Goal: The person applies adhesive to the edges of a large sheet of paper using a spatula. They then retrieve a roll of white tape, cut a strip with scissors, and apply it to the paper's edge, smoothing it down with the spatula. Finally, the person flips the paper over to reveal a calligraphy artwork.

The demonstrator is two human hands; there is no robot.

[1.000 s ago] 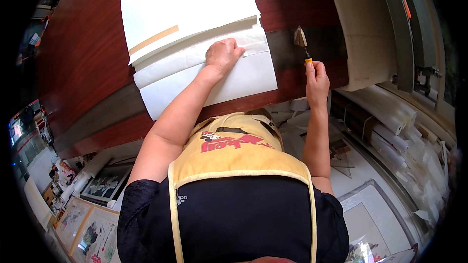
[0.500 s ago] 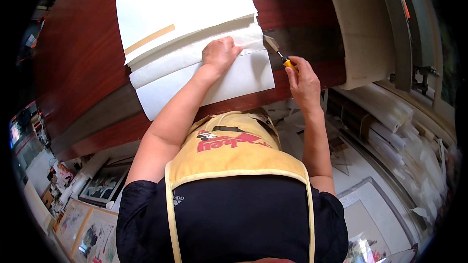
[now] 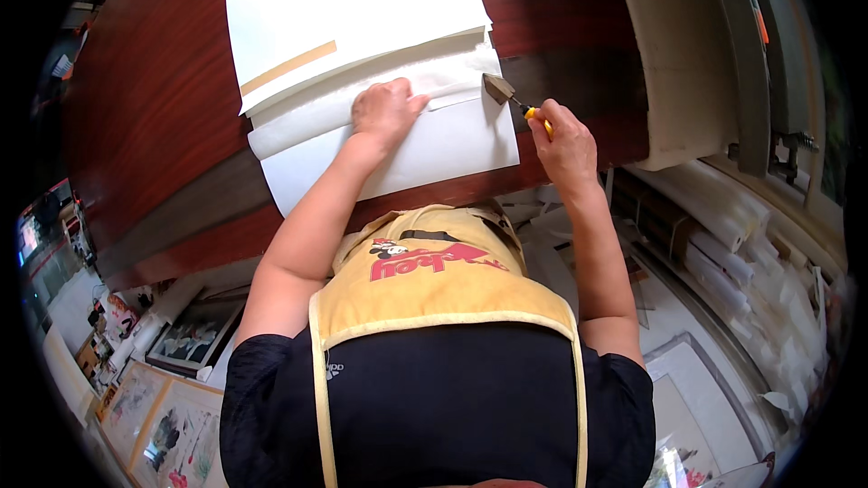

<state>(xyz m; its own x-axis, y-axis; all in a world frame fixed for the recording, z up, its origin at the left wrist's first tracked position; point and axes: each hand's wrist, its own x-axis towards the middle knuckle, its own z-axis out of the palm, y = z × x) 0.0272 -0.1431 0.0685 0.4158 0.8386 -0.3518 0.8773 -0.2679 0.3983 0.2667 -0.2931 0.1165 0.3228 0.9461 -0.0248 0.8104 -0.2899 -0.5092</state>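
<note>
A stack of white paper sheets (image 3: 353, 0) lies on the dark red table, its near end folded over into a loose strip (image 3: 298, 129). My left hand (image 3: 384, 115) rests on that fold with its fingers curled against the paper; the fingertips are partly hidden. Between the fingers and thumb of my right hand (image 3: 570, 146) is a putty knife (image 3: 499, 89) with a yellow and black handle. Its flat, wide blade is over the right edge of the folded paper. A narrow tan strip (image 3: 289, 68) lies on the upper sheet, beyond my left hand.
The table's (image 3: 154, 108) near edge runs just in front of my apron (image 3: 434, 280). To the right stands a beige panel (image 3: 678, 63), with rolled papers (image 3: 723, 208) stacked below it. Framed pictures (image 3: 176, 425) stand at the lower left.
The putty knife has moved left, its blade turning flatter over the paper's right edge. My left hand has slid slightly left and nearer along the fold.
</note>
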